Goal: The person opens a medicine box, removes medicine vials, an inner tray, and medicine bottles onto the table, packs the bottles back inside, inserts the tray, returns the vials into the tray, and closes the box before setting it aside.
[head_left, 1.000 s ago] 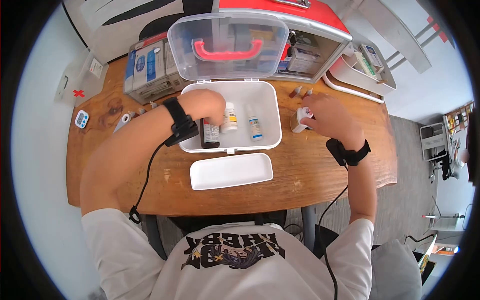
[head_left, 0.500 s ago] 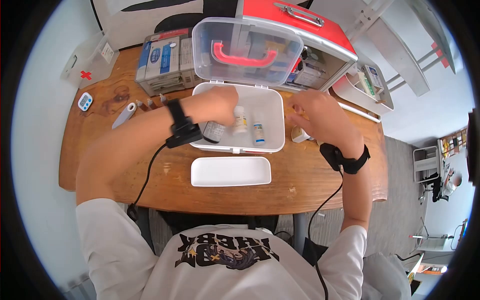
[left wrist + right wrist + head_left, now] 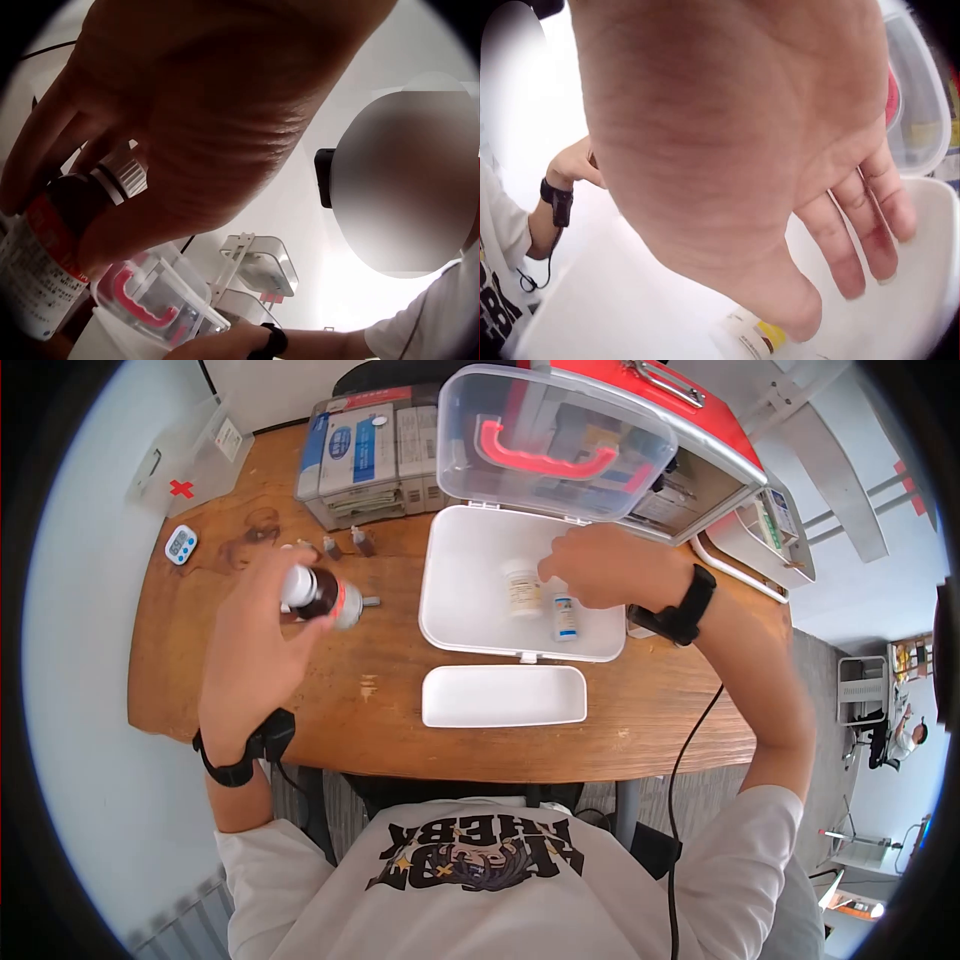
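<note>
My left hand (image 3: 250, 650) grips a dark brown bottle (image 3: 325, 595) with a white cap and red-and-white label, over the left part of the table. In the left wrist view the thumb and fingers wrap the brown bottle (image 3: 51, 262) near its neck. Over the open white box (image 3: 455, 595) is my right hand (image 3: 628, 568), its fingertips close to a white pill bottle (image 3: 523, 595). A small bottle with a blue label (image 3: 565, 622) lies beside that one. In the right wrist view the fingers hang loosely extended above the pill bottle (image 3: 746, 337).
The box's clear lid (image 3: 550, 480) with its red handle stands raised behind. A white tray (image 3: 505, 697) lies in front. Small dropper bottles (image 3: 361, 541), a timer (image 3: 181, 545) and stacked boxes (image 3: 370, 455) are at left; a red-topped cabinet (image 3: 690, 420) stands behind right.
My left hand has lifted the brown bottle out of the white box and carried it left. My right hand has moved from beside the box to over it. The head view has shifted.
</note>
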Tool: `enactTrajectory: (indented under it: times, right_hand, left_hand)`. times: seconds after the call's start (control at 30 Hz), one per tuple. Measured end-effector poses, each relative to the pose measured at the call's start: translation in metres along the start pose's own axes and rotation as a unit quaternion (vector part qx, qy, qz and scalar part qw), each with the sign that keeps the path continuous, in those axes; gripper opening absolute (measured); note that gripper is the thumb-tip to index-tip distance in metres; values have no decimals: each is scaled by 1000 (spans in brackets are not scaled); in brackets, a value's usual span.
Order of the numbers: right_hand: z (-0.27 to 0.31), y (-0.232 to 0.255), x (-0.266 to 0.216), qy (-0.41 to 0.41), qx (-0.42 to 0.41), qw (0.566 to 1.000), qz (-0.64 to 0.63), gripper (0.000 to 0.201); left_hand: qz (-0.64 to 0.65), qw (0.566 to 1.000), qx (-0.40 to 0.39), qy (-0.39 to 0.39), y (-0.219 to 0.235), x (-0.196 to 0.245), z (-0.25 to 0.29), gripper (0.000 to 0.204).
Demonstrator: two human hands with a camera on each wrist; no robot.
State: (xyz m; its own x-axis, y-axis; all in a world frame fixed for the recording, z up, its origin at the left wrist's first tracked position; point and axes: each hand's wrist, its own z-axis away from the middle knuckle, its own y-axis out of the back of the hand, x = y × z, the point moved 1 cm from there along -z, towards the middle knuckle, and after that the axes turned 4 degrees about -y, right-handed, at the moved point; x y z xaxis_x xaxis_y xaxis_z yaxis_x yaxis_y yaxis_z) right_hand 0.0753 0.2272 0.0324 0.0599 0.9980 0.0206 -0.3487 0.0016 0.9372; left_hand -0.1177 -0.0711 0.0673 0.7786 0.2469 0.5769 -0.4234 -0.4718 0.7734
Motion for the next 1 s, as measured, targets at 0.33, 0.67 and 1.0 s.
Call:
enactTrajectory:
  times: [0.33, 0.67, 1.0]
  right_hand:
    - [-39, -33, 5, 17, -141, 988, 60, 22]
    - [-40, -36, 8, 1, -168, 983, 73, 18]
    - [1, -14, -10, 30, -39, 994, 102, 9]
  left_hand:
    - [-61, 993, -80, 66, -31, -49, 31, 49]
    - [-118, 992, -14, 31, -24, -46, 24, 60]
    - [-97, 961, -145, -214, -50, 57, -60, 41]
